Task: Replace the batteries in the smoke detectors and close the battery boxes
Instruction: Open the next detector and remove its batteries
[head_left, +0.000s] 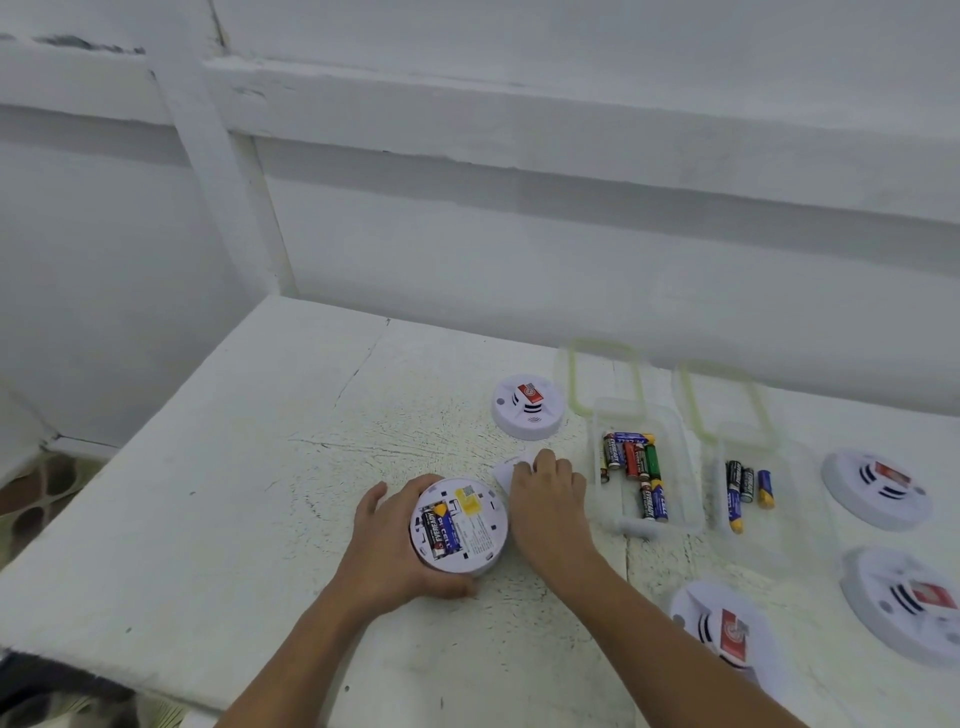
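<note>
My left hand (387, 545) grips a round white smoke detector (460, 525), turned back side up. Its battery bay is uncovered and holds a black and a blue battery (441, 530). My right hand (545, 493) rests on the table just right of it, fingers closing over a small white cover piece (506, 467). Two clear boxes stand further right: the nearer box (644, 473) holds several mixed batteries, the other box (753, 488) holds three.
Several other smoke detectors lie face up: one behind my right hand (529, 406), two at the right edge (875, 488) (904, 603), one by my right forearm (719, 626). Two clear lids with green seals (602, 374) lie behind the boxes. A white wall runs behind the table.
</note>
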